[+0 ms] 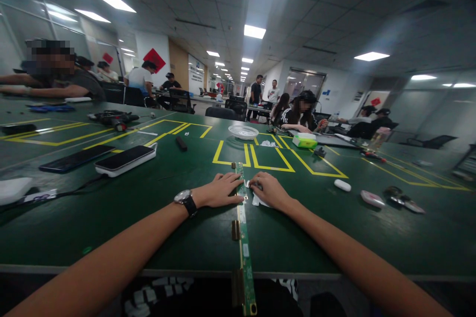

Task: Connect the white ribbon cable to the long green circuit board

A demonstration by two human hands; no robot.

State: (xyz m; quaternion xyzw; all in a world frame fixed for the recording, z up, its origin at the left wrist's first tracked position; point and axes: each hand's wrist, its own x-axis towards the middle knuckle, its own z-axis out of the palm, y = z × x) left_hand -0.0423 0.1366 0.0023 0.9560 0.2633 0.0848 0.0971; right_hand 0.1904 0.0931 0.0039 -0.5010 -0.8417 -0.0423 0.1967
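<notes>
A long, narrow green circuit board (243, 237) with brown flaps on its left side runs from the middle of the table past the front edge. My left hand (219, 189) lies on the table with fingers spread, their tips touching the board's left edge. Close to the board's right edge is my right hand (270, 189), its fingers pinched round a small piece of white tissue (247, 184). More white tissue (259, 201) lies under that hand.
On the green table (186, 242), two phones (126, 157) lie left and a white basket (243, 132) stands beyond the board. A green box (305, 140), a white case (342, 185) and a pink-white object (372, 199) are at right. People sit around.
</notes>
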